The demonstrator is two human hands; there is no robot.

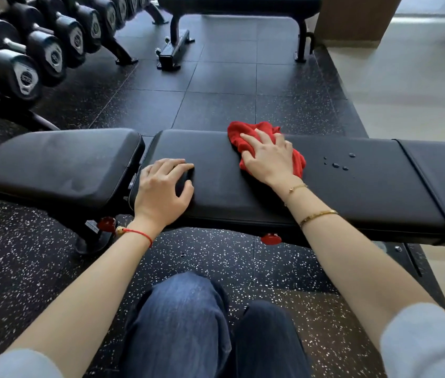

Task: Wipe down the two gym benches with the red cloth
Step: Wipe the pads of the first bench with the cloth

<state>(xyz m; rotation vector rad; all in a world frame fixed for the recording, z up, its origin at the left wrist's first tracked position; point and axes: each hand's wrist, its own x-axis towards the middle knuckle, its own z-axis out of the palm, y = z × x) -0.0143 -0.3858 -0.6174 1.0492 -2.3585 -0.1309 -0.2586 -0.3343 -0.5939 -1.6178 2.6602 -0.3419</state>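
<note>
A black padded gym bench [352, 184] lies across the view in front of me, with a separate seat pad [60, 162] at its left. My right hand [267, 156] presses the crumpled red cloth [246, 132] flat on the bench's long pad, fingers spread. My left hand [164, 186] rests on the left end of that pad, its fingers bent over the pad's corner. Water droplets [337, 165] sit on the pad to the right of the cloth. A second black bench [237, 4] stands at the back on the far side of the floor.
A rack of black dumbbells [38, 50] lines the back left. Dark speckled rubber flooring [216, 85] lies between the benches. A pale floor [407, 85] and a wooden pillar [358, 17] are at the right. My knees in blue jeans [202, 323] are below the bench.
</note>
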